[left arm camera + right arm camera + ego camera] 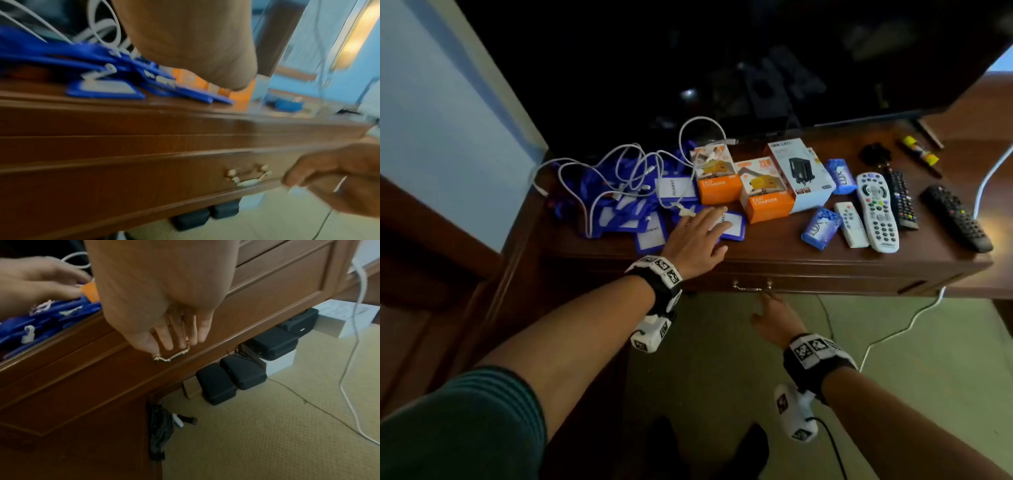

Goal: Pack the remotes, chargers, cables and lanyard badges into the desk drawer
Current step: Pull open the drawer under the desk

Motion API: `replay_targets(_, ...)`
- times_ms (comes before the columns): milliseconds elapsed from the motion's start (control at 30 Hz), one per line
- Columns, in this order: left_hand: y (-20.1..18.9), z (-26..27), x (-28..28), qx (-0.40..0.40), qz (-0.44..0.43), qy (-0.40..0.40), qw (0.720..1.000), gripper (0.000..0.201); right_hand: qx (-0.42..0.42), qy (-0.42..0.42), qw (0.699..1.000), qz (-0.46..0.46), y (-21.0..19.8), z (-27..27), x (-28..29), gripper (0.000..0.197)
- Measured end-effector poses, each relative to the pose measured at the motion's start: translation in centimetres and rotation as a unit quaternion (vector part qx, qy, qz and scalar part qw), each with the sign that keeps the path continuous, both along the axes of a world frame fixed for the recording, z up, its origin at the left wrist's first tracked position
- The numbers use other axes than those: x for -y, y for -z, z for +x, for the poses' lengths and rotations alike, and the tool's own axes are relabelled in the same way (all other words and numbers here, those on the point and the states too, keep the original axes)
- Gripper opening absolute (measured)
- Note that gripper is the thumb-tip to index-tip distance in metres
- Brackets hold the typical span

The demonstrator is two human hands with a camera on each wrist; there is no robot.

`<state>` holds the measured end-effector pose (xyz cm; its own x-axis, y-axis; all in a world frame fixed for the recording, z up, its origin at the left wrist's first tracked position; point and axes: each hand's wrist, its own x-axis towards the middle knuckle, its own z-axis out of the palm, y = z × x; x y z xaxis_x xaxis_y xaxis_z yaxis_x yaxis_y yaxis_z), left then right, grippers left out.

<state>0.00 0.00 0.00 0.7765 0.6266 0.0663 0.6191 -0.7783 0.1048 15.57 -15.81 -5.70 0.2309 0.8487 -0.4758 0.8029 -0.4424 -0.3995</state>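
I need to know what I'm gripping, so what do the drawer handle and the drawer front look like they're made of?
Handle: looks like metal with a pale brass or gold finish; it is thin, shaped and glints.
Drawer front: looks like reddish-brown wood or veneer, semi-gloss, with faint grain and moulded edges. Which of the two cannot be told.

- The desk drawer [825, 286] is dark brown wood, closed, with a small brass handle [751, 287] on its front.
- Blue lanyard badges [640, 219] lie heaped at the desk's left end, tangled with white cables [619, 164].
- Two orange charger boxes [743, 188] and a white-blue box [803, 174] stand mid-desk.
- Four remotes lie to the right: a small white one [851, 224], a large grey-white one [878, 212], and two black ones [902, 200] [957, 217].
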Motion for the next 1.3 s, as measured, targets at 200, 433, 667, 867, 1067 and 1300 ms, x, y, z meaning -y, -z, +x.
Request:
replay_targets(200,2.9,2.0,-2.0,-0.052,0.016,0.022,0.998,0.06,0.048,-0.03,0.998,0.018,1.6,-0.6,-1.9,0.061)
replay_targets(433,4.5,2.1,-2.7,-0.021,0.043,0.007,0.999,0.064,0.065,-0.074,0.995,-0.019,3.5,0.4,-2.3,0.074)
replay_targets(667,4.9,2.0,-2.8,0.006,0.052,0.008,0.999,0.063,-0.018,-0.017,0.999,0.023,5.1,0.3,-1.7,0.066)
replay_targets(867,4.8,2.1,-2.6,0.003,0.048,0.001,0.999,0.062,-0.05,-0.001,0.999,0.009,4.5,0.3,-0.7,0.063)
replay_targets(1067,4.8,2.2,-2.6,-0.003,0.044,-0.002,0.999,0.062,-0.098,-0.013,0.995,-0.031,3.7,0.6,3.7,0.041)
replay_targets(1300,4.8,2.2,-2.6,0.0,0.039,0.0,0.999,0.063,-0.161,-0.026,0.979,-0.12,2.2,0.4,8.0,0.037)
